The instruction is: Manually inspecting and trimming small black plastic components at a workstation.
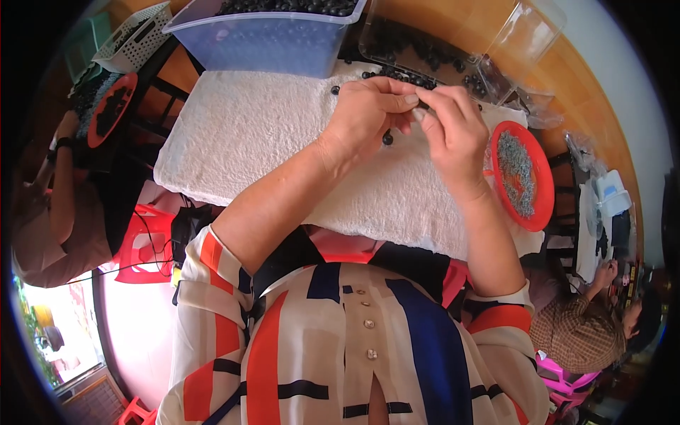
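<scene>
The left hand point(368, 106) and right hand point(457, 131) meet with curled fingers, fingertips nearly together; whether they grip anything between them cannot be told. Just below them, a round, glossy black bead point(387, 139) lies on the white, fluffy cloth point(248, 131). More black beads cluster just beyond. To the right sits a red, round-rimmed plate point(544, 185) of small grey pieces point(516, 173); at the far edge stands a translucent blue plastic bin point(258, 44).

Towel point(241, 120): white cloth, matt, rough pile | bin point(262, 44): blue translucent plastic, smooth | dish point(544, 177): red plastic, smooth | box point(523, 32): clear plastic, glossy | black balls point(387, 139): glossy, smooth, material unclear
</scene>
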`<state>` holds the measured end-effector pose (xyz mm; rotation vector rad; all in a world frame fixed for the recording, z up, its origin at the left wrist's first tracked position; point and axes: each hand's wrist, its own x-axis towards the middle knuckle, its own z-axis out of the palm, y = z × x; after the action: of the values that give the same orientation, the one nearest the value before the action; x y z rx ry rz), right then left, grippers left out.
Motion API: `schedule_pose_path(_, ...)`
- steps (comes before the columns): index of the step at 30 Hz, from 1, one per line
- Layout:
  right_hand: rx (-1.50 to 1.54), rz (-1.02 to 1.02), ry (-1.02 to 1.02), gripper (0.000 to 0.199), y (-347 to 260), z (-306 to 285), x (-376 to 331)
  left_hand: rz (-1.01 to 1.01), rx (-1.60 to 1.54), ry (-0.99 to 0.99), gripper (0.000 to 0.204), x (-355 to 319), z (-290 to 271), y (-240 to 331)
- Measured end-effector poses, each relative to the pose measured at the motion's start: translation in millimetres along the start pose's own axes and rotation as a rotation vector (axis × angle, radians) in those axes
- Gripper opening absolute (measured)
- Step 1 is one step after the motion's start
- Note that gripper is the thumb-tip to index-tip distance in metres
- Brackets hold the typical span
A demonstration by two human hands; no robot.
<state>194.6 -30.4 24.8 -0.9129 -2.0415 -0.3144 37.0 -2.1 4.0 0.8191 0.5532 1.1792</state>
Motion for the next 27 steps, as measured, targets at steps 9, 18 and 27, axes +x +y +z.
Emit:
schedule_pose_path(9, 0.225, 0.164, -0.07, 0.02, 3.6, -5.0, 1.5, -0.129, -0.11, -0.071, 0.008, 5.4, -4.2, -3.2)
schedule_pose_path(18, 0.61, 0.681, -0.418, 0.017, 55.1, -8.3, 49.7, -0.311, 0.137, -0.583, 0.015, -10.7, 7.6, -15.1)
schedule_pose_path(27, 0.244, 0.296, -0.653, 0.011, 55.6, 59.5, 64.3, -0.402, 0.219, -0.776, 0.019, -18.0, 11.2, -19.6)
